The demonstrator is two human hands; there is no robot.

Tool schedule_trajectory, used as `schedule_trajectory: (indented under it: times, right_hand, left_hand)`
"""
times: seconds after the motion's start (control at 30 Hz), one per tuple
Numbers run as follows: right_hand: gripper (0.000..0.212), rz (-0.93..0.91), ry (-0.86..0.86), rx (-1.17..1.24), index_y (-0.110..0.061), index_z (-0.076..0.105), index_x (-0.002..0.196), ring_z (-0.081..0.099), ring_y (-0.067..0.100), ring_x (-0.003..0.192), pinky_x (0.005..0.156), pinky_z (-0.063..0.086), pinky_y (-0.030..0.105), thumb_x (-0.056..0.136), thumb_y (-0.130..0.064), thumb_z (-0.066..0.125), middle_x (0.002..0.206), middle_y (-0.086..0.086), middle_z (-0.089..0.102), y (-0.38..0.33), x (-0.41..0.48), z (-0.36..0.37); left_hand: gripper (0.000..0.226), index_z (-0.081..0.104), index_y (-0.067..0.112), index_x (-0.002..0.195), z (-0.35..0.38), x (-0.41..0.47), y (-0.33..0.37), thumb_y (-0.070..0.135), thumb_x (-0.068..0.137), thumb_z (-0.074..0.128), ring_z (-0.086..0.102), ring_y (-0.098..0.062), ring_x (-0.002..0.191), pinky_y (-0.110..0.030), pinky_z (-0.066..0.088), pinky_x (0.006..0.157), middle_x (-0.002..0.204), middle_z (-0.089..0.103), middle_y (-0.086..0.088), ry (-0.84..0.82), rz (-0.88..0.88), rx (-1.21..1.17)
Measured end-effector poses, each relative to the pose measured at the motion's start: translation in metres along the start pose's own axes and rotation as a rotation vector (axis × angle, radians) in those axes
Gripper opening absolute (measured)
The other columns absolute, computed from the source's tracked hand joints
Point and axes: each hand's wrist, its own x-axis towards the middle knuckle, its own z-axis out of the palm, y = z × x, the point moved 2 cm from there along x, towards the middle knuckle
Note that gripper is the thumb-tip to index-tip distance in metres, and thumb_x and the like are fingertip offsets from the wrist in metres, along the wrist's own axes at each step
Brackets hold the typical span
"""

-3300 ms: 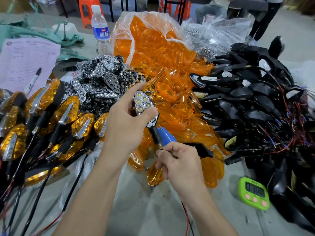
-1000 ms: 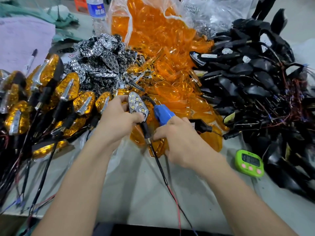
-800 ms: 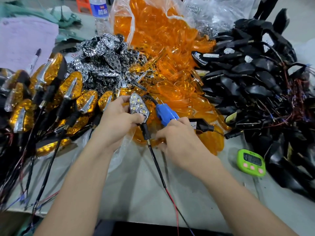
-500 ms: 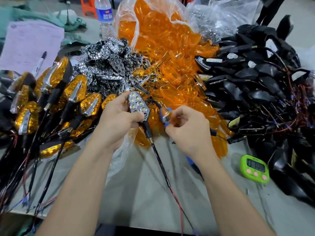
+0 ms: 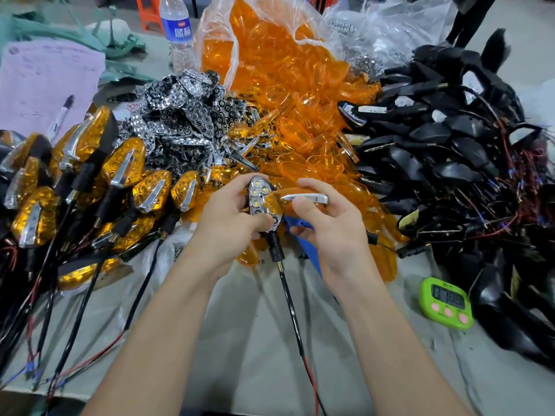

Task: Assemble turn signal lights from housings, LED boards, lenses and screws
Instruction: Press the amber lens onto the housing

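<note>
Both hands are holding turn signal parts just in front of the orange lens heap (image 5: pixel 285 100).
The left hand (image 5: pixel 228 223) is curling its fingers round a black housing (image 5: pixel 261 202), LED board up. The right hand (image 5: pixel 327 232) is pinching an orange lens (image 5: pixel 300 199) between thumb and forefinger, its tip overlapping the housing. A blue tool (image 5: pixel 297 225) is lying beneath. Finished lights (image 5: pixel 120 175) are lying left of the heap, black housings (image 5: pixel 450 145) right of it, and a green timer (image 5: pixel 446 301) is sitting on the grey table (image 5: pixel 240 340).
</note>
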Motion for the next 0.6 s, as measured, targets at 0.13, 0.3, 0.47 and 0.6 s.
schedule_trajectory:
  times: [0.13,0.3,0.47,0.6]
  right_hand:
    - [0.032,-0.177,0.059,-0.474,-0.044,0.073,0.11,0.074,0.01,0.087,0.082,0.062,0.045,0.08,-0.05,0.079,0.092,-0.018,0.078,-0.005,-0.005,-0.001]
    - [0.058,-0.374,0.157,-1.206,-0.047,0.068,0.112,0.05,0.011,0.088,0.089,0.033,0.037,0.081,-0.087,0.041,0.081,-0.022,0.06,-0.013,-0.016,0.002]
    - [0.05,-0.372,0.072,-1.08,-0.036,0.073,0.099,0.053,0.012,0.088,0.077,0.046,0.039,0.08,-0.078,0.054,0.081,-0.018,0.067,-0.011,-0.018,0.001]
    - [0.038,-0.312,0.129,-0.655,-0.043,0.066,0.101,0.069,0.011,0.08,0.076,0.061,0.04,0.072,-0.068,0.07,0.084,-0.017,0.073,-0.016,-0.015,-0.001]
  left_hand:
    - [0.064,0.068,0.03,0.118,0.0,0.0,-0.002,-0.021,0.08,0.066,0.063,-0.019,0.077,-0.035,0.047,0.063,0.09,0.075,-0.002,0.006,-0.01,-0.03]
    - [0.069,0.068,0.022,0.121,0.001,-0.002,0.001,-0.031,0.079,0.056,0.068,-0.029,0.091,-0.071,0.051,0.094,0.098,0.074,-0.01,0.0,-0.049,-0.13]
    - [0.067,0.068,0.024,0.122,0.002,-0.001,0.002,-0.029,0.08,0.062,0.071,-0.024,0.086,-0.052,0.06,0.079,0.092,0.076,-0.003,0.0,-0.028,-0.121]
    - [0.068,0.071,0.025,0.12,0.002,-0.002,0.0,-0.025,0.073,0.071,0.07,-0.022,0.082,-0.044,0.061,0.071,0.094,0.078,-0.003,0.065,0.037,-0.038]
